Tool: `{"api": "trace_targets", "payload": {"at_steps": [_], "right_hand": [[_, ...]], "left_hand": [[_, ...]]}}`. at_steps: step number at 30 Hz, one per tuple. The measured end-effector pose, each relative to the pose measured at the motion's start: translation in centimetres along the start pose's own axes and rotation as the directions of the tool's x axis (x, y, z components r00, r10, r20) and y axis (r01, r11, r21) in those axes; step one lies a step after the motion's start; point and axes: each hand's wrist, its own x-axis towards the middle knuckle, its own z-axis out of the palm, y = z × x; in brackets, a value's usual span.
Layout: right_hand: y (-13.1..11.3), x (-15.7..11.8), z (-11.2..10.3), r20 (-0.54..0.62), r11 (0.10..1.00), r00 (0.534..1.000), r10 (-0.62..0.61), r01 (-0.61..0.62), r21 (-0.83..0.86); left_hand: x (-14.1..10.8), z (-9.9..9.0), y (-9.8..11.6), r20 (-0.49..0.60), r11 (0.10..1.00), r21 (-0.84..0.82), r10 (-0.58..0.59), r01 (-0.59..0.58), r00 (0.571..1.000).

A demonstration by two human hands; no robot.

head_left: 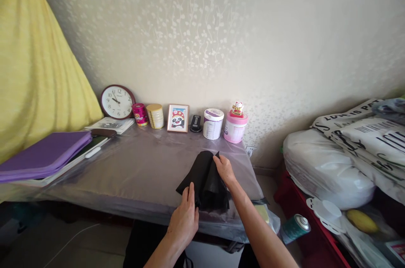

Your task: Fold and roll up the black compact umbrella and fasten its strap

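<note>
A black, thin, folded sheet-like piece (205, 175), perhaps a bag, lies bunched near the front right edge of the table; I cannot tell its exact kind. My right hand (225, 169) pinches its upper right edge between thumb and fingers, lifting that part a little. At the lower left edge, my left hand (186, 213) grips it, with the fingers pressed along the dark folds and the thumb partly hidden. Loose pleats hang between both hands.
Along the wall stand a clock (117, 101), cans, a panda picture frame (178, 118), a purple-white tub (213, 124) and a pink tub (235, 128). Purple folders (47, 154) lie left. A spray can (295, 228) and a red bin (303, 217) with bags are right.
</note>
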Motion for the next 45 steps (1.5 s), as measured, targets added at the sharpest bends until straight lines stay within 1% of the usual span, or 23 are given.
{"api": "trace_targets", "payload": {"at_steps": [3,9,14,16,20,24,28,34,39,45], "right_hand": [[-0.8,0.3,0.9,0.022,1.000,0.999,0.023,-0.023,-0.014],[-2.1,0.6,2.7,0.093,0.997,0.992,0.080,-0.078,-0.028],[-2.7,0.7,3.8,0.186,0.991,0.974,0.131,-0.127,-0.033],[-2.8,0.7,4.1,0.204,0.990,0.969,0.142,-0.136,-0.045],[-2.9,0.8,4.5,0.198,0.987,0.969,0.146,-0.129,-0.097],[-3.1,0.9,4.8,0.197,0.982,0.970,0.139,-0.109,-0.154],[-3.5,1.0,4.8,0.205,0.973,0.970,0.131,-0.086,-0.214],[-4.4,0.9,4.7,0.211,0.949,0.968,0.134,-0.064,-0.307],[-5.1,0.6,4.8,0.212,0.916,0.970,0.123,-0.028,-0.400],[-5.4,0.3,5.4,0.192,0.885,0.973,0.127,-0.024,-0.465]], "left_hand": [[0.0,0.3,0.1,-0.001,0.999,0.044,-0.008,0.008,1.000],[0.0,0.2,0.6,0.024,0.995,0.098,-0.008,0.005,1.000],[0.1,0.7,0.4,0.003,0.994,0.107,0.009,-0.009,1.000],[0.1,0.8,0.4,0.014,0.995,0.095,0.000,-0.001,1.000],[0.2,0.4,0.6,0.053,0.996,0.087,-0.029,0.024,0.998],[0.2,0.0,0.8,0.071,0.997,0.065,-0.036,0.031,0.997],[0.2,0.0,0.8,0.087,0.998,0.047,-0.044,0.040,0.995],[0.4,0.2,0.6,0.074,0.999,-0.012,-0.030,0.031,0.997],[0.2,0.0,0.5,0.060,0.999,-0.031,-0.021,0.023,0.998],[-0.3,-0.4,0.2,-0.021,0.995,-0.103,-0.012,0.010,1.000]]}}
